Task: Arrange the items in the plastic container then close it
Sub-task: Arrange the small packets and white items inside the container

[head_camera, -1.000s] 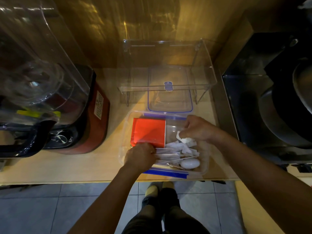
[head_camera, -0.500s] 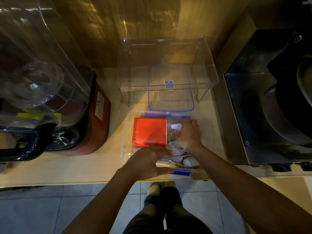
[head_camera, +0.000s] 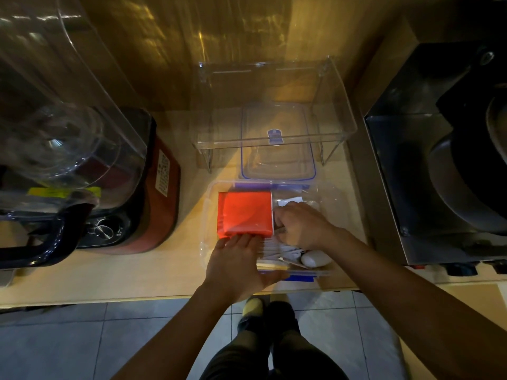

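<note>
Sorting light paper packets (head_camera: 277,249) in open plastic container (head_camera: 336,215) at counter edge: left hand (head_camera: 238,266) flat, fingers together beside soft red pack (head_camera: 245,213); right hand (head_camera: 301,226) curled, grip unclear. Lid (head_camera: 277,144) behind, best lifted by rims.

There is one view only, from the head, looking steeply down and forward. The left hand (head_camera: 238,266) and right hand (head_camera: 304,227) lie close below, near the picture's middle; the person's feet show under them.
</note>
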The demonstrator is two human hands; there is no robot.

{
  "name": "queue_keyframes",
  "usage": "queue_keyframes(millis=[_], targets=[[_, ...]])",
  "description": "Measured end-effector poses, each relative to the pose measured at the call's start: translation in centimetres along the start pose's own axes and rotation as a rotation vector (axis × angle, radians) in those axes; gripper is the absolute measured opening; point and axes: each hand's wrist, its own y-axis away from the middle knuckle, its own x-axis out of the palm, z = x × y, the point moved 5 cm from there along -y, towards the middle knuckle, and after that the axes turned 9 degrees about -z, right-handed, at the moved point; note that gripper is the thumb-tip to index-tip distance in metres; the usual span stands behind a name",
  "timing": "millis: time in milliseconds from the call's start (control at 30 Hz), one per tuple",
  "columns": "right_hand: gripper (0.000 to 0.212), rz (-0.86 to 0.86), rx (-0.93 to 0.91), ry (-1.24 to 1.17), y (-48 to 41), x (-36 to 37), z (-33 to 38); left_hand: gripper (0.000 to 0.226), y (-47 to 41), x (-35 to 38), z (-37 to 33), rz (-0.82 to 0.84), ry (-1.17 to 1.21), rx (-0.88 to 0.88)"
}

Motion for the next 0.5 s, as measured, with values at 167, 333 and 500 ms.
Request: queue_keyframes(millis=[167,333,500], targets=[[0.045,0.162,-0.04,0.241,0.2,1.8,-1.0,0.096,-0.1,0.4,0.2,0.025,0.002,0.002],[0.049,0.174,-0.001,0.282,0.6,3.6,-1.2,0.092,-0.2,0.6,0.4,0.032,-0.002,0.0],[0.046,0.206,0.097,-0.021,1.1,4.3,-1.2,0.095,-0.2,0.5,0.2,0.046,-0.006,-0.002]])
